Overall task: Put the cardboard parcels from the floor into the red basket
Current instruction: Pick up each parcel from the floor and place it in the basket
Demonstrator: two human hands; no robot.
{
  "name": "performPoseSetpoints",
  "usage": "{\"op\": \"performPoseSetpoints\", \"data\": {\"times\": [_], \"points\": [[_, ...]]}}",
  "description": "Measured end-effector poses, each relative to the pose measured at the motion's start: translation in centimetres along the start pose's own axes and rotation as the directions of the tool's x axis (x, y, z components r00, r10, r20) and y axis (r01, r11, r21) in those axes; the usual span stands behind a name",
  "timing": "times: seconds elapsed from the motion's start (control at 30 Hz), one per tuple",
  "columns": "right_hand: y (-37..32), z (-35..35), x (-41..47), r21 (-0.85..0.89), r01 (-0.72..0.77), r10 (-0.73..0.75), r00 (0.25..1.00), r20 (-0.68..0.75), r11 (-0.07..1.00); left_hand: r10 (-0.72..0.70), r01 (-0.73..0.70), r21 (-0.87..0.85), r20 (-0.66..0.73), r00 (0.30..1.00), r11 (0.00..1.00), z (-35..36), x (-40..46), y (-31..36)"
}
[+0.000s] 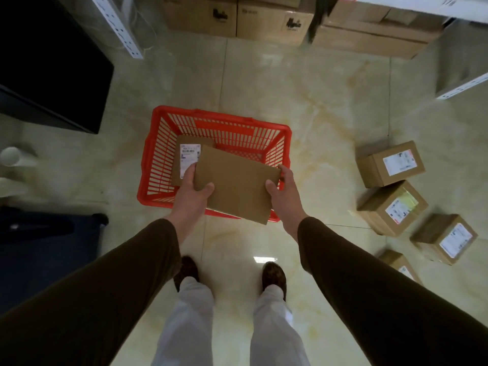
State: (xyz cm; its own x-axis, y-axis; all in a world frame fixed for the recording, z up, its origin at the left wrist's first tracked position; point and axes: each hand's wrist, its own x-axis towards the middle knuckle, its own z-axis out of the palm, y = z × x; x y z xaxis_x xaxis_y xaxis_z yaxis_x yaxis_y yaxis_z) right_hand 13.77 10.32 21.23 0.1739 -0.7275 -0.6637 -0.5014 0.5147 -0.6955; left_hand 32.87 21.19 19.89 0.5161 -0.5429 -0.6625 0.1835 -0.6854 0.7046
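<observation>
HANDS: my left hand [194, 187] and right hand [282, 192] each grip one side of a plain cardboard parcel [235, 184] | POSITION: I hold it above the red basket [153, 154], over its near rim | BASKET: one labelled parcel [186, 158] inside | FLOOR: four labelled parcels [390, 163] lie at right, well apart from basket.

Fingers of the left hand [191, 190] and right hand [284, 192] hidden beneath the held parcel [235, 184], labelled parcel [188, 159] in the red basket [155, 159] partly covered beyond the left fingers, its label print too blurred to read, lowest floor parcel [401, 265] cut off by the right sleeve [369, 281].
</observation>
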Motion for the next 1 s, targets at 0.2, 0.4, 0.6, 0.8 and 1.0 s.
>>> {"op": "performPoseSetpoints", "data": {"times": [0.2,0.4,0.6,0.8,1.0], "points": [[0.3,3.4,1.7,0.16,-0.074,0.081,0.996,-0.04,0.984,0.068,-0.058,0.134,-0.066,0.996,0.989,-1.7,4.8,1.3],[1.9,4.2,4.6,0.167,-0.131,0.133,0.991,0.0,0.977,0.066,-0.064,0.153,-0.01,0.998,0.986,-0.8,9.1,1.7],[3.7,5.3,6.7,0.064,-0.173,0.173,0.985,0.004,0.983,-0.013,0.012,0.016,0.045,0.999,1.0,0.3,12.9,0.4],[6.1,7.6,7.9,0.159,-0.205,0.204,0.979,0.022,0.966,-0.004,0.0,0.02,0.227,0.974,1.0,1.1,16.4,-0.3],[8.4,9.7,8.9,0.19,-0.207,0.208,0.978,0.017,0.96,-0.024,-0.027,0.136,0.36,0.933,0.99,1.5,18.0,-2.3]]}}
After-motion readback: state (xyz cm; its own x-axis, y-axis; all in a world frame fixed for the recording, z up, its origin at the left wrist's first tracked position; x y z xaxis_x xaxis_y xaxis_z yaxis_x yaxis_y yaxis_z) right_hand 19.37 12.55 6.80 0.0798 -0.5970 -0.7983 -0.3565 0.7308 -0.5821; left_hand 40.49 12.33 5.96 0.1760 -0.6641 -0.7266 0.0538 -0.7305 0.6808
